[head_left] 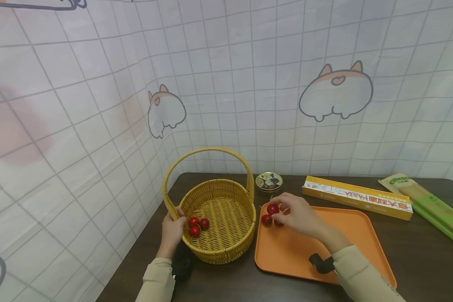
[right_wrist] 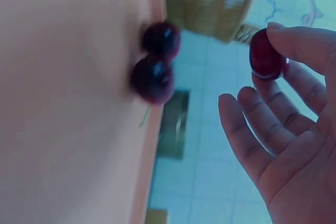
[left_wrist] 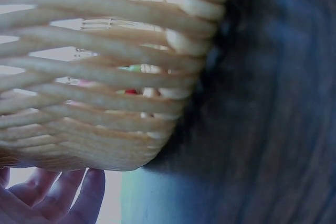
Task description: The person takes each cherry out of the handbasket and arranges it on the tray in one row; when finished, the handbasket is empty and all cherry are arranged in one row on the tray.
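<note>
Over the near-left corner of the orange tray [head_left: 347, 226], a cherry [head_left: 273, 209] is pinched in the fingertips of the right hand [head_left: 300, 218], with two more cherries [right_wrist: 153, 80] left on the tray just beside it. The wicker basket [head_left: 226, 247], holding three cherries [head_left: 194, 230], is gripped at its rim by the left hand [head_left: 171, 233].

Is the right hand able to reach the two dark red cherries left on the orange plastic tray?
Probably yes: the right hand hovers beside the two cherries on the tray, nothing between, though it already pinches one.
</note>
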`<state>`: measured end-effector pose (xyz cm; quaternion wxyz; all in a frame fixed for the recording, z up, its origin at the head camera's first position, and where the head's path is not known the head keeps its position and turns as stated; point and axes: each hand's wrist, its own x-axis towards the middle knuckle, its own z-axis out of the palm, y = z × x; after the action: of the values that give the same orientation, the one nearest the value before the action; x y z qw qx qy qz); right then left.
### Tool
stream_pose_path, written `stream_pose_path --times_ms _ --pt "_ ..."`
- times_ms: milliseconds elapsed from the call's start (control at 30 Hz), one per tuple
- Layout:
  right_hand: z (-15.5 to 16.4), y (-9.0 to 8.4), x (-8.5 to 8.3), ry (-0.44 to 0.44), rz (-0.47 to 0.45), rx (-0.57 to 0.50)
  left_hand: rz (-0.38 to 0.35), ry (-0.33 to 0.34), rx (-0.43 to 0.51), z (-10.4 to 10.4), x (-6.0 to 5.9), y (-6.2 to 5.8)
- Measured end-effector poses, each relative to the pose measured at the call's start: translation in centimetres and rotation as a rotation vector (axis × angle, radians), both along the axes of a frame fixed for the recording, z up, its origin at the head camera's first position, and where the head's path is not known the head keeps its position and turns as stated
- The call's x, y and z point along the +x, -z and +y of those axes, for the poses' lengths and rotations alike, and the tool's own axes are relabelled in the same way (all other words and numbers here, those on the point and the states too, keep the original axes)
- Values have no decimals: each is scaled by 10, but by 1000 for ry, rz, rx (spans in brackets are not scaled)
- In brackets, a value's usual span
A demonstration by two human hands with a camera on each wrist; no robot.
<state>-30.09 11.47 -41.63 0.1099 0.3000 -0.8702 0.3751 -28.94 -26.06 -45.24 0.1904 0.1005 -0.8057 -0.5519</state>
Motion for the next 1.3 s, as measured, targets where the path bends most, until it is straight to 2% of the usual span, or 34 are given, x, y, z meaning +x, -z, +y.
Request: stream_pose_path --times_ms 300,400,733,1000,1300 --pt "35 16 -17 119 -33 58 -1 -6 1 0 -1 1" --pt "45 18 -21 130 -59 85 -3 -7 3 -1 -1 1" --pt "54 25 -27 84 -270 64 23 1 9 -3 -1 2" --pt "55 29 -27 78 -337 90 25 7 12 -2 -2 1" --pt "55 33 -25 4 -369 117 9 12 12 -1 -1 2"
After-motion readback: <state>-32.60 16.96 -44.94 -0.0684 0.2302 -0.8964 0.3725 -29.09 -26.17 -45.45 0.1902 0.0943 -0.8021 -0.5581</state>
